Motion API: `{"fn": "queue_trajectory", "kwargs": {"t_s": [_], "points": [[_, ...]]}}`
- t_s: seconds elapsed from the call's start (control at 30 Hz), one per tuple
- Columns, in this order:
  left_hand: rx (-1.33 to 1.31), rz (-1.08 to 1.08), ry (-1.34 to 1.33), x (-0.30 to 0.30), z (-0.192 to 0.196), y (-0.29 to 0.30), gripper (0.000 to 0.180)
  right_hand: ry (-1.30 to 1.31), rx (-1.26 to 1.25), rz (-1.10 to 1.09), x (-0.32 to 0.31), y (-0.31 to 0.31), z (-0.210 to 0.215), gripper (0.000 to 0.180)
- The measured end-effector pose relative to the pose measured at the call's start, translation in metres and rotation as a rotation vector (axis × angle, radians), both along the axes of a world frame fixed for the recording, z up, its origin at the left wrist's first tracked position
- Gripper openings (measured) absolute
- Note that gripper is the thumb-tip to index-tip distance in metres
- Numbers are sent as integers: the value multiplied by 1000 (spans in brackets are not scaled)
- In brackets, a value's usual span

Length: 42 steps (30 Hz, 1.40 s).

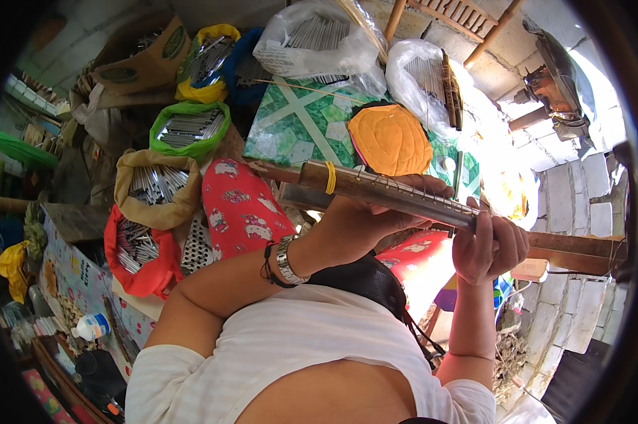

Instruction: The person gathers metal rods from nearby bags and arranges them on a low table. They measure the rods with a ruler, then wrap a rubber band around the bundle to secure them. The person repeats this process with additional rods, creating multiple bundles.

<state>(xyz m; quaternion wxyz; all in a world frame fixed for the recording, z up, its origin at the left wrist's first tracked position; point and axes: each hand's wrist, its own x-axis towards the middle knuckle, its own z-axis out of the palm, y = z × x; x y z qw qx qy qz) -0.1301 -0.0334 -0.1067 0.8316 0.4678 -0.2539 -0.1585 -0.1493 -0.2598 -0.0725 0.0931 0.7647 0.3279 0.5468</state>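
A long, dark wooden bar (396, 194) is held up in front of my chest, slanting down to the right. A yellow band (331, 177) is wrapped round it near its left end, and a row of thin, light pieces runs along its upper edge. My left hand (386, 212) is closed round the bar from below, with fingers over its far side. A metal watch and a dark cord are on that wrist. At the bar's right end my right hand (488, 244) is closed, thumb and fingers against it; whether they pinch a smaller piece cannot be made out.
Bags of thin metal rods stand beyond and left: green (191, 131), tan (156, 187), red (138, 251) and white plastic (305, 42). An orange round pad (389, 140) lies on a green patterned surface (290, 127). A wooden beam (573, 253) extends right; a bottle (91, 326) lies lower left.
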Motion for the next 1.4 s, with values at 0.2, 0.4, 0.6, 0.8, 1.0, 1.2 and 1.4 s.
{"fn": "queue_trajectory", "kwargs": {"t_s": [0.2,0.4,0.6,0.8,1.0,1.2,1.4], "points": [[-12,-51,31,-8,-3,-1,45,-53,56,4,-4,-1,-6,18],[542,-139,-55,-11,-23,52,30,538,257,-121,-16,-8,-18,50],[826,345,342,-30,-21,118,46,1109,383,-79,-34,-13,-35,53],[900,396,-689,-28,-23,90,57,1200,384,-24,-32,-11,-35,50],[884,388,-760,-28,-18,88,51,1288,457,46,-38,-13,-19,46],[1067,325,-706,53,-46,75,38,1378,484,-42,24,-27,-44,43],[1060,265,-802,157,-72,45,39,1384,328,-164,104,-53,-61,43]]}}
